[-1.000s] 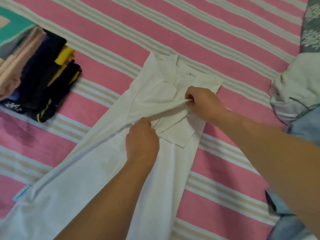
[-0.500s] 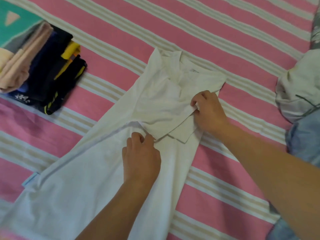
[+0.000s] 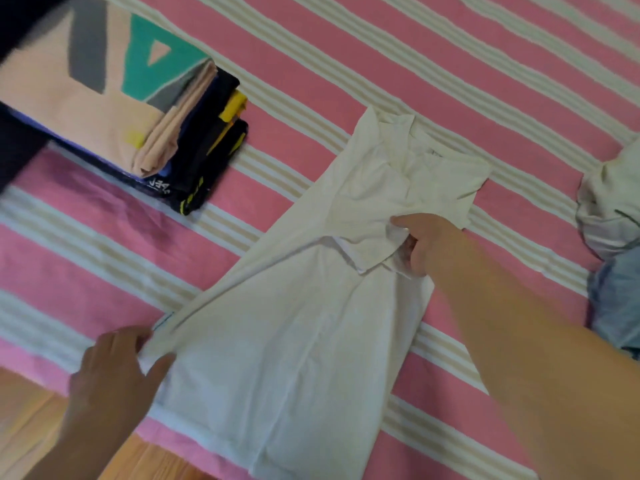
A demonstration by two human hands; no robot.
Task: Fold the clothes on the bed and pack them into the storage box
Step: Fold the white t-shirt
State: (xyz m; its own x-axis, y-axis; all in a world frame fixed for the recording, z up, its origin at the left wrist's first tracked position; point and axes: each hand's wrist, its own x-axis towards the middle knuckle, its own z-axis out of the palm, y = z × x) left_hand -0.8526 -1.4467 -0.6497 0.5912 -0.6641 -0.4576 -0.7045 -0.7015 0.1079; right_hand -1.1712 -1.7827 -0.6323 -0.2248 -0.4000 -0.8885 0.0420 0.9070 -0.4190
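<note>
A white shirt (image 3: 304,341) lies lengthwise on the pink striped bed (image 3: 450,81), collar at the far end, both sleeves folded across its middle. My right hand (image 3: 420,242) grips the folded sleeve cloth at the shirt's right side. Down at the near left, my left hand (image 3: 116,370) pinches the shirt's hem corner between thumb and fingers. No storage box is in view.
A stack of folded clothes (image 3: 138,109) in peach, green, navy and black-yellow sits at the far left. Unfolded white and blue garments (image 3: 613,237) lie heaped at the right edge. The wooden floor (image 3: 27,427) shows past the bed's near-left edge.
My left hand left the middle of the shirt and moved down-left to grip the hem corner. My right hand stayed at the sleeve fold, now gripping it. The view shifted right and back.
</note>
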